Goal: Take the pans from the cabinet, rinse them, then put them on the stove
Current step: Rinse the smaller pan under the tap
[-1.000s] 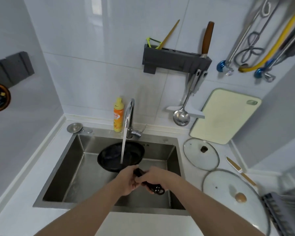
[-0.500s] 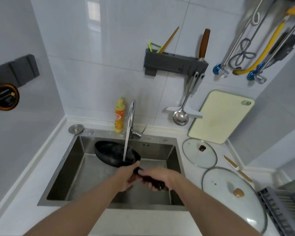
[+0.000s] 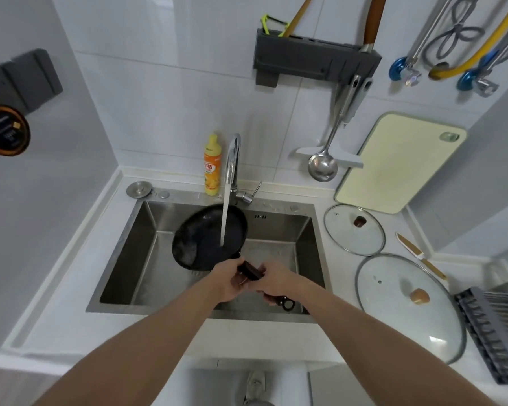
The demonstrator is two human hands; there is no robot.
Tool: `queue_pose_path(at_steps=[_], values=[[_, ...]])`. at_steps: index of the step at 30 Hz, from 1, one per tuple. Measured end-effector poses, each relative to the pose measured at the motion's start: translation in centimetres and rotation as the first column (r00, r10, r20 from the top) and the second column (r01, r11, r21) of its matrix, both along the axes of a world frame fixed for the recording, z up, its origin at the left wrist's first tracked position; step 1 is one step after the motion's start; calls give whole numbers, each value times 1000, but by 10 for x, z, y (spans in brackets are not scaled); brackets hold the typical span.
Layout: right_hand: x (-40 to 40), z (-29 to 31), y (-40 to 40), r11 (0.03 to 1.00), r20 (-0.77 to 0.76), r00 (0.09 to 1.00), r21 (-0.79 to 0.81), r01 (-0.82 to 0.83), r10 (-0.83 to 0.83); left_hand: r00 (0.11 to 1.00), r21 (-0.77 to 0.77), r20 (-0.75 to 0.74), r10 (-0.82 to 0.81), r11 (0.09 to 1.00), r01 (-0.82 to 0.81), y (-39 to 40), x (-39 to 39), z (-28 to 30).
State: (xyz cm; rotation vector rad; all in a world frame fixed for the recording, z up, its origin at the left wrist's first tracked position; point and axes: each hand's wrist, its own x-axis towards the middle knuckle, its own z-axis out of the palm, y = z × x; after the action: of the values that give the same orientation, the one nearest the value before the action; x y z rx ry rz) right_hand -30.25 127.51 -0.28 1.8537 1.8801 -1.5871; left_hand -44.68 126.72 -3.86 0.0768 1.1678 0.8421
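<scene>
Head view shows one black pan [image 3: 210, 237] held over the steel sink [image 3: 123, 247] under the running tap [image 3: 233, 162]. Half a second ago the pan sat lower and further left with the stream landing near its near edge; now it is tipped up toward the back wall of the sink, and the water [image 3: 225, 218] falls onto its middle, pooling at the lower left of its inside. Both hands have stayed on the dark handle [image 3: 251, 271]: the left hand [image 3: 228, 278] has its fingers wrapped round the part nearest the pan, and the right hand [image 3: 276, 281] has its fingers clenched round the end, where the hanging loop sticks out.

Counted: one pan, two glass lids on the table to the right of the sink, the small lid [image 3: 354, 230] behind the large lid [image 3: 408, 306]. One knife [image 3: 420, 254] lies just beside them, and one cutting board [image 3: 399, 162] leans against the wall. One yellow soap bottle [image 3: 212, 167] stands just left of the tap. One ladle [image 3: 323, 162] hangs from the grey wall rack [image 3: 314, 58]. A dark dish rack [image 3: 493, 335] sits at the right edge. The forearms hide part of the sink's near rim.
</scene>
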Motion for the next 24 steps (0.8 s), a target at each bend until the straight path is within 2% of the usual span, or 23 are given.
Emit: queue_pose_path(at_steps=[3,6,12,17,24], values=[[7,-7,-5,992,-118,986,-55,110,-116,998,19,-57,-7,1000,8,-1,-2,1],[12,-5,-3,981,-218,964,-154,119,-151,995,42,-95,-31,998,35,0,-8,5],[12,18,19,925,-261,942,-365,108,-213,996,58,-91,-12,998,18,4,-9,3],[8,25,33,740,-277,851,-650,176,-446,991,23,-121,49,999,-47,9,3,7],[27,11,42,537,-331,699,-839,90,-633,981,-52,-184,-55,998,46,27,19,11]])
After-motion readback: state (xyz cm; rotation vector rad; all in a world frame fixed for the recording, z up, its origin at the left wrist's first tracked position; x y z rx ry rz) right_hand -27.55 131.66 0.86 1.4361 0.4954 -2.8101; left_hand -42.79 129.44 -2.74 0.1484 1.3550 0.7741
